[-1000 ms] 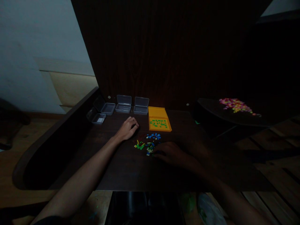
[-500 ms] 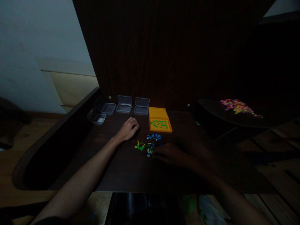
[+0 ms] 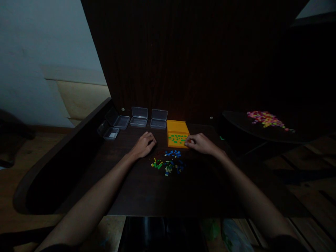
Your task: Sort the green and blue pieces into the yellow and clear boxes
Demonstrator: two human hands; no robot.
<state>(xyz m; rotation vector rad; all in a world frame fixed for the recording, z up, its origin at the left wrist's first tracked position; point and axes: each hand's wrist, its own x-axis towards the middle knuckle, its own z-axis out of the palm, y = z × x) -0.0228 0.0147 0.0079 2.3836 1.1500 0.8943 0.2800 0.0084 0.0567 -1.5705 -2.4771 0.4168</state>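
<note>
My right hand [image 3: 198, 143] is over the right side of an open yellow box [image 3: 191, 146], thumb and fingers pinched together. Whatever is between those fingertips is hidden. Several small green building blocks [image 3: 174, 139] lie spread inside the box. My left hand [image 3: 144, 144] rests on the dark tabletop left of the box, fingers curled in, with nothing visible in them. In front of the box lie small loose building blocks: a blue group [image 3: 173, 153], a green and yellow group [image 3: 157, 163], and a mixed pile [image 3: 169, 168].
Several clear plastic cases with lids raised, such as this one [image 3: 158, 123], line the back left of the dark table [image 3: 147, 199]. A raised side board [image 3: 65, 147] bounds the left. A heap of pink and yellow pieces [image 3: 267, 119] sits on a separate surface at right.
My right hand has moved up and away from the mixed pile to the right side of the yellow box. My left hand has stayed in place.
</note>
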